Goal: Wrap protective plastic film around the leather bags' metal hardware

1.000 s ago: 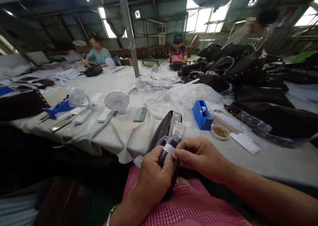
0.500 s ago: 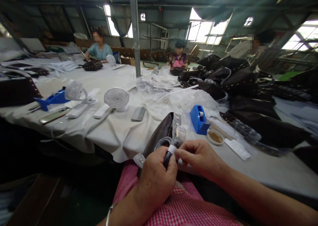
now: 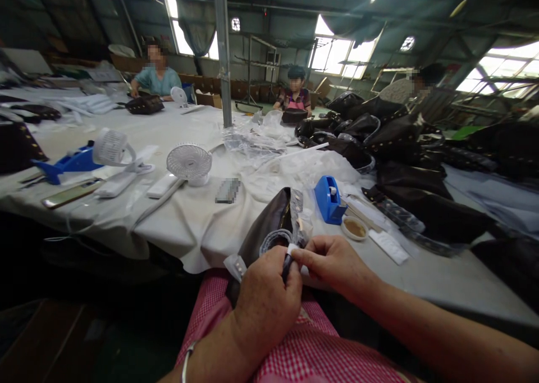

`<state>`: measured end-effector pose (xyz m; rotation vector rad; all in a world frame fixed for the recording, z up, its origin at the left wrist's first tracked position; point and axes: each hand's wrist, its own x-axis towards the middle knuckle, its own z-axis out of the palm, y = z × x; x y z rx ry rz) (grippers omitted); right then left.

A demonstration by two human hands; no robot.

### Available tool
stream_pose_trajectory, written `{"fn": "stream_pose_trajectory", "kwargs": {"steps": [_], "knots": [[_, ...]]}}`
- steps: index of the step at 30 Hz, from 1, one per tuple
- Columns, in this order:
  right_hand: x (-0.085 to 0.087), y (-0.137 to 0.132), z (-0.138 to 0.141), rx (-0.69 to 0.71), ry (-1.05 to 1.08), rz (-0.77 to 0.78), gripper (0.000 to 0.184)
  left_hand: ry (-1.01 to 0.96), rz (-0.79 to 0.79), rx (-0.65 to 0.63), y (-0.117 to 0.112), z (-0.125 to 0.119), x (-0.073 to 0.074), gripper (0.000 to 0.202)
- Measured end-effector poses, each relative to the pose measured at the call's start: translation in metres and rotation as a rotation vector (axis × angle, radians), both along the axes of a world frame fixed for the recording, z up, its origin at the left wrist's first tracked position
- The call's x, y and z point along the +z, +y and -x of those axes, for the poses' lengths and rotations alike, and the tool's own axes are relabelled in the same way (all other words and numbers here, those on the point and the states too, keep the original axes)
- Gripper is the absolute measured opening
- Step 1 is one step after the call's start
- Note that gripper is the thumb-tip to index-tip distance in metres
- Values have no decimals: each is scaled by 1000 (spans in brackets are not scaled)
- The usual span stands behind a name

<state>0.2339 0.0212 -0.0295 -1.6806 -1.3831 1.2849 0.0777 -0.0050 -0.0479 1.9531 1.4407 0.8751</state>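
Note:
At the table's front edge, over my lap, a dark brown bag (image 3: 263,220) leans with its studded side partly under clear plastic. My left hand (image 3: 267,293) is closed around its dark handle (image 3: 287,268). A small white wrapping piece (image 3: 291,249) sits around the handle just above my left thumb. The thumb and fingertips of my right hand (image 3: 334,262) pinch this white piece from the right. Behind my left hand a grey padded strip (image 3: 273,240) curls in a loop. My left fingers' far side is hidden.
A blue tape dispenser (image 3: 330,200) and a small dish of brown stuff (image 3: 354,228) stand right of the bag. White fans (image 3: 189,161) and a phone (image 3: 71,193) lie left. Dark bags (image 3: 425,195) pile up at right. Co-workers (image 3: 156,77) sit across the table.
The view has turned slightly right, so the table things sit further left. My right fingertips have come over the white piece and cover more of it. My left hand keeps its hold on the handle.

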Motion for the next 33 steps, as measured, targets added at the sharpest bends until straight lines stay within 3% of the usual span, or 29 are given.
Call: {"fn": "stream_pose_trajectory", "kwargs": {"steps": [4, 11, 18, 24, 27, 33], "knots": [[-1, -1, 0, -10, -53, -52, 44, 21, -17, -8, -2, -1, -2, 17], [-1, -11, 0, -24, 157, 82, 45, -12, -16, -7, -1, 3, 0, 19], [-6, -15, 3, -89, 183, 60, 43, -91, -20, -31, -3, 3, 0, 20], [-14, -16, 2, -122, 225, 65, 41, -68, -34, 25, -2, 5, 2, 19], [-24, -19, -3, -100, 340, 105, 44, -137, 37, 36, -1, 6, 5, 20], [-50, -18, -3, -16, 801, 151, 35, -308, 334, 45, 0, 8, 14, 28]]}}
